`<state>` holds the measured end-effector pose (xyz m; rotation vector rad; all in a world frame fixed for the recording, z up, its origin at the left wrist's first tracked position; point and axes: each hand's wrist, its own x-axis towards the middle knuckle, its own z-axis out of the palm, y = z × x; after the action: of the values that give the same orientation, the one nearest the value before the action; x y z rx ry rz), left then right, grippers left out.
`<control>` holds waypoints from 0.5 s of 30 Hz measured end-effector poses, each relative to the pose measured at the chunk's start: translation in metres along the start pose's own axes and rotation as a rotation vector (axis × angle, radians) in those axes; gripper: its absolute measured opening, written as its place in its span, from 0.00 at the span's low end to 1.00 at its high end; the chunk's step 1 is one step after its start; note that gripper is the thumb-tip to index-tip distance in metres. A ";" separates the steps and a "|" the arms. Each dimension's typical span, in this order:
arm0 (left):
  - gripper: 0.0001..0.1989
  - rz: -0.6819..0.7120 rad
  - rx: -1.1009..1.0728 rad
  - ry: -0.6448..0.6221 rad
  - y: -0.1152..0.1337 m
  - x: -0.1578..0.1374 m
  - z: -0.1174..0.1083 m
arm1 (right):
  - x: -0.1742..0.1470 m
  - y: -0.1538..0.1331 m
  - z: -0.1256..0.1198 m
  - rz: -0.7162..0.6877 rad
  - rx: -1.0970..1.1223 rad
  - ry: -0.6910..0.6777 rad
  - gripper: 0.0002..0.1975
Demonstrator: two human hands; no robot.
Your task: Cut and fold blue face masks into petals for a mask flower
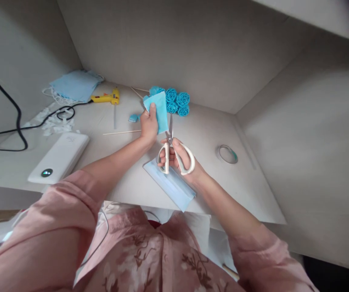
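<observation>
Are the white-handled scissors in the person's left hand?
No, the right hand holds the scissors, blades apart, while the left hand grips a blue sheet.

The one head view looks forward and down from above the wearer's shirt (162,263), across the table's (244,188) near edge to its far edge, close enough that the left hand (149,123) and right hand (184,160) sit mid-view, wide enough to include both right corners.
</observation>
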<state>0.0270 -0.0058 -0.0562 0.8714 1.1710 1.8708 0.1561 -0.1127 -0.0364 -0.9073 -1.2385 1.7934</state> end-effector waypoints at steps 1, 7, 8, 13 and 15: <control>0.20 0.003 -0.003 0.001 0.000 0.002 0.000 | 0.000 0.000 0.000 -0.007 0.002 0.003 0.28; 0.18 -0.003 -0.010 0.025 0.002 0.009 0.001 | 0.005 -0.002 0.001 -0.037 0.022 0.007 0.28; 0.18 -0.007 -0.011 0.028 0.002 0.010 0.001 | 0.006 0.000 0.000 -0.045 0.030 0.005 0.28; 0.19 -0.042 -0.008 0.026 0.005 0.006 0.003 | 0.008 0.010 -0.005 -0.072 0.097 -0.002 0.29; 0.19 -0.050 -0.013 0.015 0.005 0.004 0.004 | 0.007 0.012 -0.006 -0.084 0.119 -0.003 0.29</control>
<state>0.0267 -0.0020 -0.0496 0.8150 1.1774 1.8453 0.1563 -0.1068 -0.0505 -0.7749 -1.1425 1.7820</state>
